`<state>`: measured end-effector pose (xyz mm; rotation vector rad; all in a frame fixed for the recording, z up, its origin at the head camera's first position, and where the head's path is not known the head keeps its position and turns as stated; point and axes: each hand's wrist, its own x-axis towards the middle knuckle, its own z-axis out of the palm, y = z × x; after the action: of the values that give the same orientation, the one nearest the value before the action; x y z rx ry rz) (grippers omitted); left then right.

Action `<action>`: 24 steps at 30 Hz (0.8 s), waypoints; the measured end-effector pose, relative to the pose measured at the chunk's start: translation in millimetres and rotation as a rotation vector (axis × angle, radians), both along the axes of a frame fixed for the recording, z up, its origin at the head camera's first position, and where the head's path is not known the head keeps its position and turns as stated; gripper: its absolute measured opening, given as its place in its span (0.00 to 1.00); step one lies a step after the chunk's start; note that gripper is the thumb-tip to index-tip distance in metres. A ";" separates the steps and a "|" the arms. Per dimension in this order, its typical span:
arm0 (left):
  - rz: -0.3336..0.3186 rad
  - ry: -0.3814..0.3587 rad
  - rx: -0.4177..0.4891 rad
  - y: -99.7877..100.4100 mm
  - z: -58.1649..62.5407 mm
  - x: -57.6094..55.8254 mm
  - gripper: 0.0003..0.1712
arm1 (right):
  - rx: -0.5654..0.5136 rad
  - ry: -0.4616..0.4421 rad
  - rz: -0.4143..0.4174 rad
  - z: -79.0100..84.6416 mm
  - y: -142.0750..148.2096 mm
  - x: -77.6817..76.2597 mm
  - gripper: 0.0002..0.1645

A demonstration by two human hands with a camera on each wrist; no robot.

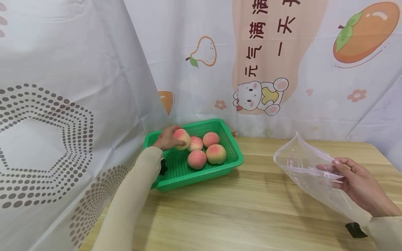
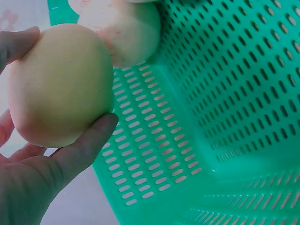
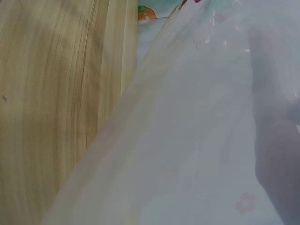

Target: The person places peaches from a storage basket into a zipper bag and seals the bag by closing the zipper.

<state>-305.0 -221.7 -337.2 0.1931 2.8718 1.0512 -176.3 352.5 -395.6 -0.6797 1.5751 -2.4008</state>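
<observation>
My left hand grips a pale yellow and pink peach over the left part of a green perforated basket. In the left wrist view the thumb and fingers wrap the sides of that peach. Several other peaches sit in the basket, among them a redder one at the front and a yellower one to its right. On the right, my right hand pinches the rim of a clear plastic bag, whose mouth gapes. The bag film fills much of the right wrist view and veils the hand.
The basket stands on a wooden table, near its back edge. A printed cloth hangs behind the table, and a white dotted curtain hangs close along the left side, next to the left arm.
</observation>
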 end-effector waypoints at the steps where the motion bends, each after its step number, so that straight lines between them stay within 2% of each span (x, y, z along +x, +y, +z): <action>1: 0.001 0.005 0.007 1.1 0.9 0.2 0.45 | 0.003 0.001 -0.001 -0.1 0.0 0.0 0.21; 8: 0.015 0.054 0.045 8.1 6.2 2.6 0.46 | 0.018 0.008 -0.001 0.1 -0.4 -0.2 0.21; 15: 0.016 0.078 0.137 16.6 12.8 7.2 0.45 | 0.009 0.006 0.006 -0.5 -1.4 -0.4 0.21; 24: -0.049 0.114 0.215 24.6 13.7 6.1 0.45 | 0.025 -0.005 -0.015 0.3 -2.0 0.2 0.20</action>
<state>-298.9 -197.1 -323.5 0.3457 2.8296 1.3822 -176.1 350.5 -395.3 -0.6588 1.6114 -2.3875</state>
